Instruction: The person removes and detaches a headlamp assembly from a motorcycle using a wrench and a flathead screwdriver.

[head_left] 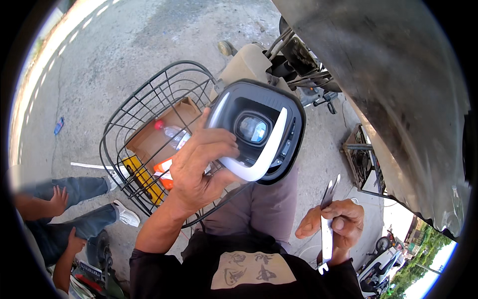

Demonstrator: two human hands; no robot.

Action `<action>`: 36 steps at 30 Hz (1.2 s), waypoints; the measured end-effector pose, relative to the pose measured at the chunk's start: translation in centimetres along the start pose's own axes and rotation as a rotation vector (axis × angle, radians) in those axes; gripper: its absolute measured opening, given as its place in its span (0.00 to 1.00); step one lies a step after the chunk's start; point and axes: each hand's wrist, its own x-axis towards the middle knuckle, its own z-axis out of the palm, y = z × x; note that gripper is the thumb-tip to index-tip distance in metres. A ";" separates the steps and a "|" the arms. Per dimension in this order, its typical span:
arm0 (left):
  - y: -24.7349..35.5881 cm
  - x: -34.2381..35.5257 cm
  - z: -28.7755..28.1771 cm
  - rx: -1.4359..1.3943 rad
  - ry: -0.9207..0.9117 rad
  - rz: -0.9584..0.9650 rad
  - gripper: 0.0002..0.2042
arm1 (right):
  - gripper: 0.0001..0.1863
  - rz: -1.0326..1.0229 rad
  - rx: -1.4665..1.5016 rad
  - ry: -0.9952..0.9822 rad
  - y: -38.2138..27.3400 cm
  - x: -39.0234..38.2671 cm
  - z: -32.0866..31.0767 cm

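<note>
A black headlight unit (286, 162) with a white curved trim and a round lens faces up in front of my body. My left hand (199, 162) grips it by its left side, fingers curled over the white trim and thumb underneath. To the right and lower, my right hand (341, 222) pinches a flat silver metal tool (326, 239). Narrow prongs show at the tool's upper end and a notch at its lower end; its exact kind is unclear. The tool is apart from the headlight.
A black wire basket (115, 115) at left holds a cardboard box (144, 141), a bottle (174, 133) and a yellow item (142, 174). Beige scooter bodywork (247, 65) with exposed cables lies beyond the headlight. A large grey cover (378, 74) hangs at right. Another person (74, 202) sits at left.
</note>
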 end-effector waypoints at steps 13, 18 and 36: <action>-0.2 0.1 0.3 0.028 0.043 0.011 0.22 | 0.28 -0.268 -0.506 0.203 1.0 2.1 3.7; -0.7 -0.2 0.4 0.035 0.062 0.003 0.20 | 0.20 -0.017 -0.676 0.161 -1.1 4.3 5.0; -0.7 -0.5 0.8 -0.063 0.106 -0.063 0.12 | 0.20 -0.331 -0.598 0.527 5.8 4.7 3.8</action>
